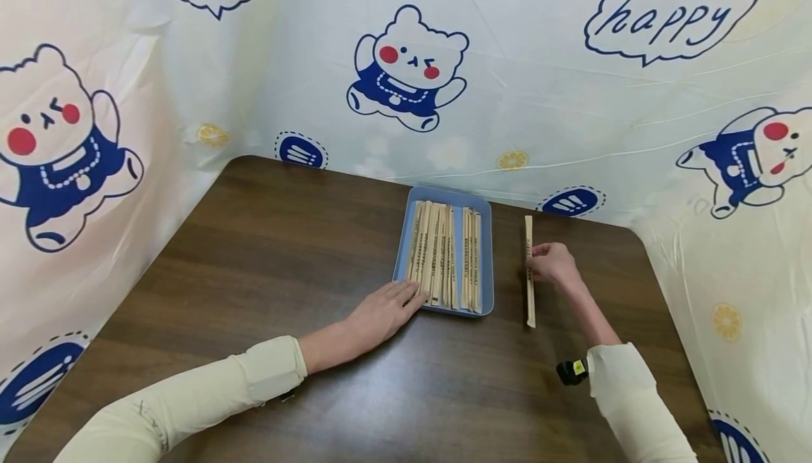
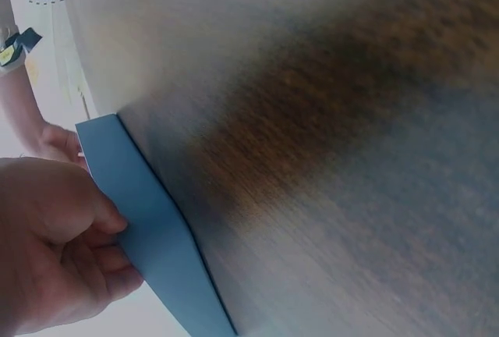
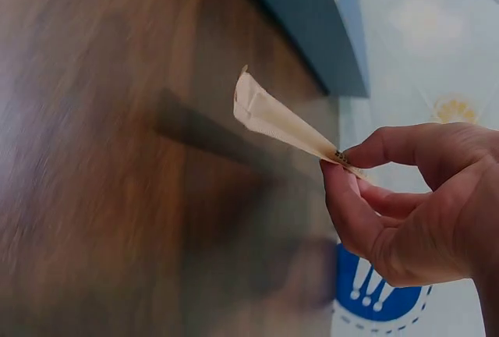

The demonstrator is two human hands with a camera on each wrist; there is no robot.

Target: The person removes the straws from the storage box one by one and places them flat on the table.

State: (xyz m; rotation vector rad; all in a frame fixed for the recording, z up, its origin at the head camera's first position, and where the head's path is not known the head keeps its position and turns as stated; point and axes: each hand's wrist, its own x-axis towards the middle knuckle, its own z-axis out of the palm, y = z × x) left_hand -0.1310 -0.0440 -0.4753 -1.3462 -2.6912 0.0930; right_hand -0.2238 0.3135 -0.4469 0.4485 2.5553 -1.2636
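Note:
A blue tray [image 1: 487, 266] holds several paper-wrapped straws [image 1: 438, 251] with dark print, lying lengthwise in two groups. At the tray's near left corner, my left hand [image 1: 383, 311] holds the rim; the left wrist view shows its bent fingers and thumb against the tray wall [image 2: 148, 212]. To the right of the tray, my right hand [image 1: 556, 266] pinches one paper-wrapped straw [image 1: 530, 301] near its middle, between thumb and fingers. In the right wrist view, the straw's folded paper end [image 3: 253, 107] points away from the hand [image 3: 421, 196], above its shadow.
The brown wooden table [image 1: 285, 237] carries the tray near its back edge. A white cloth [image 1: 539, 110] printed with cartoon bears hangs behind the table and at both sides. A black device [image 1: 572, 371] sits at the right wrist.

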